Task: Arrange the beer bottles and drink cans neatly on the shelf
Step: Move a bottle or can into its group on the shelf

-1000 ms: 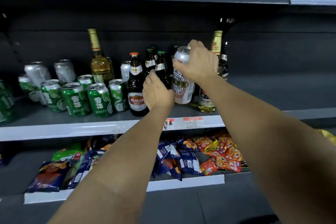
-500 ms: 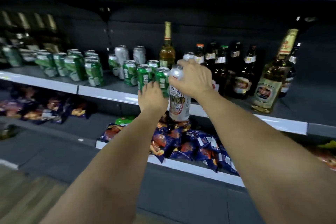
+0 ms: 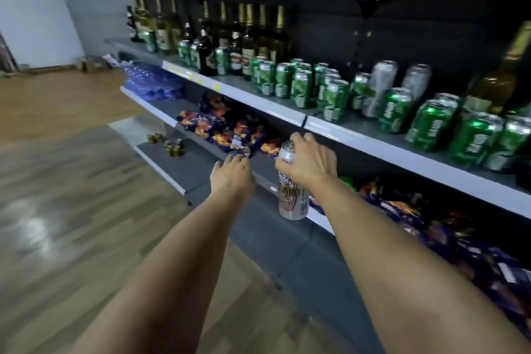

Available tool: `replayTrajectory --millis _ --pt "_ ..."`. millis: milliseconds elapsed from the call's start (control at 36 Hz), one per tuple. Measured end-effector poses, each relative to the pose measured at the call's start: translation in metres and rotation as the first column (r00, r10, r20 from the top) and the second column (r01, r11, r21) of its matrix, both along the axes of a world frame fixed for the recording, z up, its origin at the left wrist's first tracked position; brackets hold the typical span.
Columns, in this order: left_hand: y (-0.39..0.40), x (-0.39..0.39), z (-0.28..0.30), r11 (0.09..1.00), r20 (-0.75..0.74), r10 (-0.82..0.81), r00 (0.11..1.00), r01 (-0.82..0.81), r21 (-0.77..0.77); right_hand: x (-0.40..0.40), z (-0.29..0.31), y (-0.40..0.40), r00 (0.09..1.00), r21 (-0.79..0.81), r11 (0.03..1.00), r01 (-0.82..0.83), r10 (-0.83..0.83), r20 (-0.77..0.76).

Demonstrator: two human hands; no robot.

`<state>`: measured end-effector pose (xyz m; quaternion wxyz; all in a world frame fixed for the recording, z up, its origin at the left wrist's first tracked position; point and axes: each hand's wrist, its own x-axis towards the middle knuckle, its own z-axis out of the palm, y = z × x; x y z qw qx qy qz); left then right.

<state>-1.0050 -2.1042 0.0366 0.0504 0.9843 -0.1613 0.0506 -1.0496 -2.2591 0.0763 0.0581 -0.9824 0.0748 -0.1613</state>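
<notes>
Carefully: my right hand (image 3: 309, 162) grips the silver can (image 3: 292, 194) by its top, left hand (image 3: 232, 175) relaxed; a sideways swing toward the shelf (image 3: 402, 152) could topple the green cans (image 3: 330, 98).

Cans (image 3: 336, 98) are standing along the middle shelf (image 3: 382, 138), with bottles (image 3: 247, 37) sitting farther left and behind them. Snack bags (image 3: 227, 129) are lying on the shelf below (nearer the floor (image 3: 57, 210)). The right hand (image 3: 311, 162) is holding a can (image 3: 291, 195) right of the left hand (image 3: 231, 174).
</notes>
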Motion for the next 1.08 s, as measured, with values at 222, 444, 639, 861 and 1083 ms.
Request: replayTrajectory --millis 222,444,639,861,1083 --pt "0.113 0.062 -0.022 0.987 0.001 0.16 0.987 -0.16 -0.008 0.091 -0.029 0.11 0.988 0.063 0.987 -0.145 0.148 -0.051" --pt "0.177 0.157 -0.037 0.97 -0.002 0.24 0.971 -0.24 -0.033 0.204 -0.045 0.183 0.959 0.052 0.963 -0.263 0.267 -0.093" --pt "0.227 0.276 -0.027 0.953 0.025 0.302 0.953 -0.3 -0.05 0.335 -0.036 0.224 0.948 0.039 0.95 -0.308 0.31 -0.067" --pt "0.284 0.401 -0.017 0.938 0.053 0.346 0.937 -0.345 -0.027 0.473 -0.021 0.281 0.938 0.05 0.938 -0.344 0.346 -0.032" --pt "0.352 0.522 -0.018 0.926 0.073 0.378 0.923 -0.377 -0.025 0.601 -0.01 0.341 0.927 0.0 0.927 -0.376 0.376 -0.021"
